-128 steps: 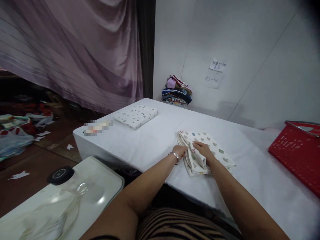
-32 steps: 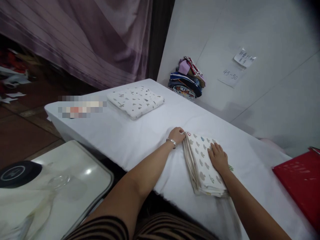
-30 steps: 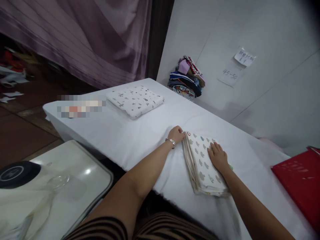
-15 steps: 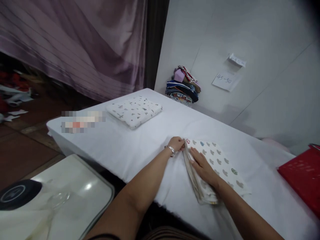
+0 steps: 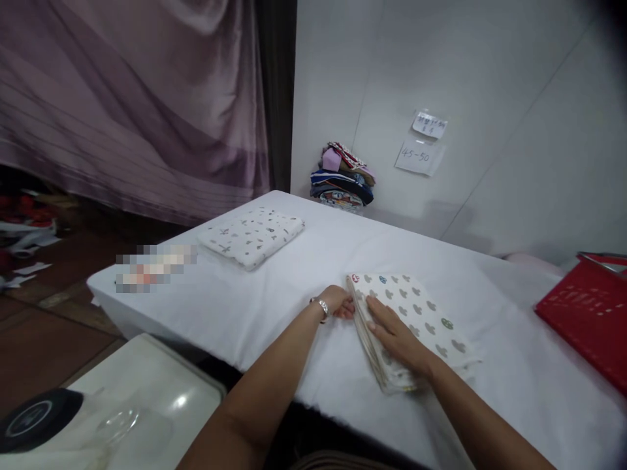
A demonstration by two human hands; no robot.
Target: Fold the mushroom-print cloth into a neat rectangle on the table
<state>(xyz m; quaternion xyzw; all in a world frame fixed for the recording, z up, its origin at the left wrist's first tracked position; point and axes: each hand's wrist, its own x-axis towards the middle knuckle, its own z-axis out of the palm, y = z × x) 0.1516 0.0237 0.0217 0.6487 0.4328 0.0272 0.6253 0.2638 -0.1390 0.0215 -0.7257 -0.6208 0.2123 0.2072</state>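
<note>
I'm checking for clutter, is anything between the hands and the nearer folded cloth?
Nothing visible: the right hand rests on the folded cloth. The left hand is at its left edge, nothing visible between; contact is unclear.

A big purple cloth curtain [image 5: 161, 98] hangs on the left. A pile of folded cloths [image 5: 343, 186], blue, pink and red, sits by the pale grey wall [image 5: 499, 78]. Two white paper signs [image 5: 416, 158] are stuck up there, and the low one says 45-50. A red basket [image 5: 588, 313] with a shiny metal handle [image 5: 603, 263] is at the far right. White scraps [image 5: 32, 268] lie on the brown floor [image 5: 39, 352].
</note>
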